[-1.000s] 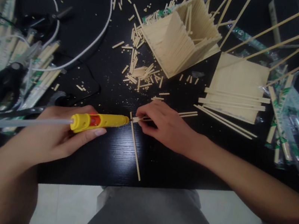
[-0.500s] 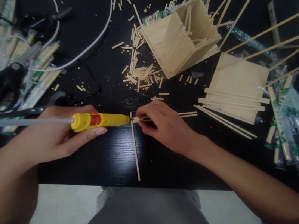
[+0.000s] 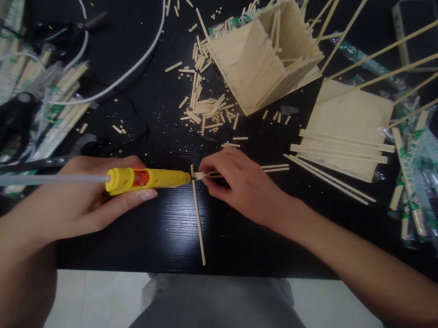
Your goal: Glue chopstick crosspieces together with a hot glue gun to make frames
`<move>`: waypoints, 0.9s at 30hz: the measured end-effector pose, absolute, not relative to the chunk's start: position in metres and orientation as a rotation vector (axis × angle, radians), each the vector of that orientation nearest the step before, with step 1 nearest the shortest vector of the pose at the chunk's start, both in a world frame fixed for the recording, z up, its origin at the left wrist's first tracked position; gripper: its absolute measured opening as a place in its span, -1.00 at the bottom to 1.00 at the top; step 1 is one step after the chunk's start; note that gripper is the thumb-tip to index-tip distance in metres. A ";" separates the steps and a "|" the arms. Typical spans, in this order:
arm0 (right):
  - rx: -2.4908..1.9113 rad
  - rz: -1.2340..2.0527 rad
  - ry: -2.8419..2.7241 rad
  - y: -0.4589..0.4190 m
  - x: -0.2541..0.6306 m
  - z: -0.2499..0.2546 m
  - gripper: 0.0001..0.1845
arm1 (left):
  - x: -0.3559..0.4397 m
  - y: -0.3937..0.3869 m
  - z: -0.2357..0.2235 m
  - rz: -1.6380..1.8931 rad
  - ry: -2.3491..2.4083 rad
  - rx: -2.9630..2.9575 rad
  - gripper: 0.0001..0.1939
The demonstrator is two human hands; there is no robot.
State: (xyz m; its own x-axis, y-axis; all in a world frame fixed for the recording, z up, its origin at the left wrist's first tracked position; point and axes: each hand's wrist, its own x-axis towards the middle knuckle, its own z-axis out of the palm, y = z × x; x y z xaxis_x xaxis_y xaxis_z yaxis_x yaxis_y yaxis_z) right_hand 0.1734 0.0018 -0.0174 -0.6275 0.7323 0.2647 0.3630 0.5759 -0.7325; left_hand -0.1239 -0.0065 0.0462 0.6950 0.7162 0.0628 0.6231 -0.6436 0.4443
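Note:
My left hand [image 3: 93,194] is wrapped round a yellow hot glue gun [image 3: 158,178], a clear glue stick [image 3: 29,179] trailing from its back. The gun's nozzle meets the ends of thin wooden sticks [image 3: 274,167] that my right hand [image 3: 233,180] pinches; my fingers hide their middle part. Beneath the nozzle, a single wooden stick [image 3: 199,222] lies on the black table, slanting toward the front edge. Whether the nozzle touches this stick I cannot tell.
Behind my hands stand a box built of sticks [image 3: 255,64] and a heap of cut stick pieces [image 3: 207,108]. A flat stick panel [image 3: 349,118] with loose sticks lies right. Scissors [image 3: 9,125], wrapped chopsticks [image 3: 57,105] and a white cable [image 3: 133,73] lie left; a phone [image 3: 418,35] lies back right.
The glue gun has shifted very slightly to the right, its nozzle now at the stick ends. My right hand and the sticks stay almost still.

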 end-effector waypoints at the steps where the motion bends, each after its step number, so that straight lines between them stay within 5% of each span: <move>1: -0.873 0.875 -2.253 0.002 0.173 -0.017 -0.87 | -0.123 -0.006 0.046 0.342 1.049 2.509 -0.70; 27: -0.856 0.834 -2.250 0.001 0.174 -0.018 -0.86 | -0.118 -0.003 0.039 0.407 1.002 2.569 -0.74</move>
State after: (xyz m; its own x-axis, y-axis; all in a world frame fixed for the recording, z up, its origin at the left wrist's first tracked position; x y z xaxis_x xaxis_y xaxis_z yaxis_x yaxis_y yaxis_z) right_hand 0.1735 0.0013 -0.0181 -0.6224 0.7259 0.2928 0.3595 0.5974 -0.7169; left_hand -0.1183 -0.0028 0.0390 0.7080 0.6929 0.1361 0.5915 -0.6872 0.4217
